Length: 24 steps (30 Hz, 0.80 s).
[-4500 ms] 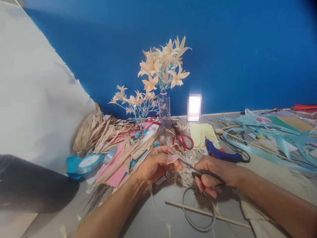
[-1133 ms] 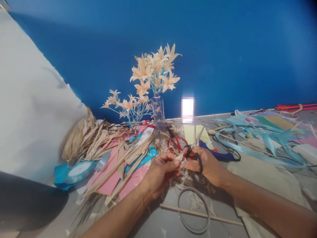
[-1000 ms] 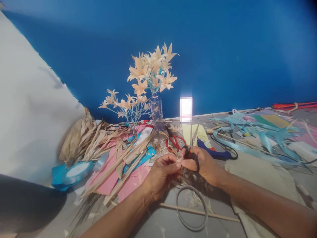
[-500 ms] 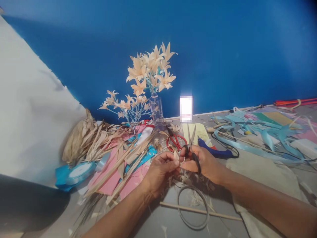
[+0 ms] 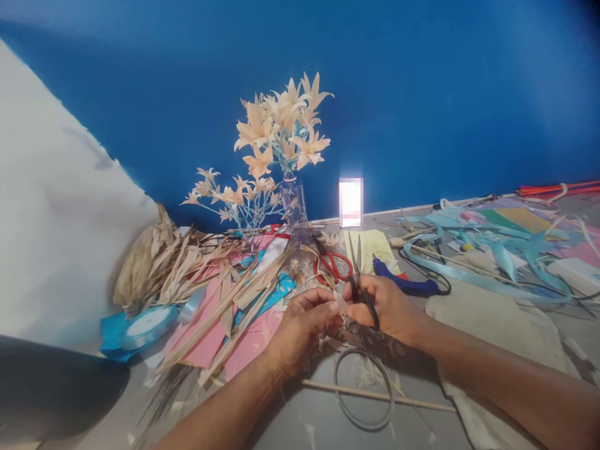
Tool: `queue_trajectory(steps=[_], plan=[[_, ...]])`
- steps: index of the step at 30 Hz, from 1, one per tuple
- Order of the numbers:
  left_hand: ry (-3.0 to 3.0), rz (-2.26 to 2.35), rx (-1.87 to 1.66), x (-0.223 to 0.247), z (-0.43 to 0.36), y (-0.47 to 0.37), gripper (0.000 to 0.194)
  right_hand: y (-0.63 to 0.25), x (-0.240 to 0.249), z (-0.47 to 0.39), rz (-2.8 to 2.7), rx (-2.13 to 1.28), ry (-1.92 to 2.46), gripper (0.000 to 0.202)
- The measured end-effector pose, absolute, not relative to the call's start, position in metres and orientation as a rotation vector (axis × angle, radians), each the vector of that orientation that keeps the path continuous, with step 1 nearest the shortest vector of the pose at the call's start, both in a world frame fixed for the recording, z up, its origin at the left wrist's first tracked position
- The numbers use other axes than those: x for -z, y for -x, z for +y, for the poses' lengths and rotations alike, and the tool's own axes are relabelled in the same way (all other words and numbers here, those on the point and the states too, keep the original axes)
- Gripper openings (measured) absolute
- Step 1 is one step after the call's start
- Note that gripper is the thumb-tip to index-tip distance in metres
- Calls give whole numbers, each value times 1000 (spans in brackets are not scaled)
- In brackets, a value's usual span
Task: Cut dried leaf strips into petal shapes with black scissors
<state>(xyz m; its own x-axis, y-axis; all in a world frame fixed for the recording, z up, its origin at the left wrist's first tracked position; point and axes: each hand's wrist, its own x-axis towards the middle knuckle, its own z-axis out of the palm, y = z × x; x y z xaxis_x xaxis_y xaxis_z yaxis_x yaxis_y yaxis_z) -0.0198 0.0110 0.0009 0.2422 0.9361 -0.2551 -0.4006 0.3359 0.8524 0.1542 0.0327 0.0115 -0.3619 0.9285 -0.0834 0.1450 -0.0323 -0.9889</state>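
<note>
Between the fingertips of my left hand [image 5: 312, 319] is a small pale piece of dried husk [image 5: 339, 302], pinched at its edge. My right hand [image 5: 387, 309] grips black-handled scissors [image 5: 359, 275], their blades pointing up and slightly apart. The thumb of that hand also meets the pale piece. Below my hands a wire ring [image 5: 338, 381] lies across a thin wooden stick [image 5: 422, 404], among pale scraps. Just beyond them are red-handled scissors [image 5: 334, 265] and a blue glue gun [image 5: 405, 282].
A clear bottle [image 5: 293, 212] holds cream husk flowers [image 5: 281, 128], with a smaller flower bunch [image 5: 244, 200] beside it. Dried husks [image 5: 173, 253], pink paper [image 5: 206, 325] and a ribbon spool [image 5: 150, 326] lie left. Light blue ribbon [image 5: 469, 272] and a pale cloth [image 5: 501, 337] lie right.
The pale piece has turned between my fingertips, and my right thumb has drawn slightly in. The scissor blades have tilted a little and come closer together. The view has shifted slightly.
</note>
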Motion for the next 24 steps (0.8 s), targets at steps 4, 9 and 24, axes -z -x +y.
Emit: queue_trajectory(steps=[4,9,24], plan=[[-783,877,-971,-4,11,21,19,-155,-14,29,-1611,-1575,1105,25],[-673,853,-1050,-10,16,28,19,-156,-13,31,-1695,-1617,1073,38],[-556,820,-1247,-13,23,38,20,-151,1,28,-2028,-1623,1048,57]])
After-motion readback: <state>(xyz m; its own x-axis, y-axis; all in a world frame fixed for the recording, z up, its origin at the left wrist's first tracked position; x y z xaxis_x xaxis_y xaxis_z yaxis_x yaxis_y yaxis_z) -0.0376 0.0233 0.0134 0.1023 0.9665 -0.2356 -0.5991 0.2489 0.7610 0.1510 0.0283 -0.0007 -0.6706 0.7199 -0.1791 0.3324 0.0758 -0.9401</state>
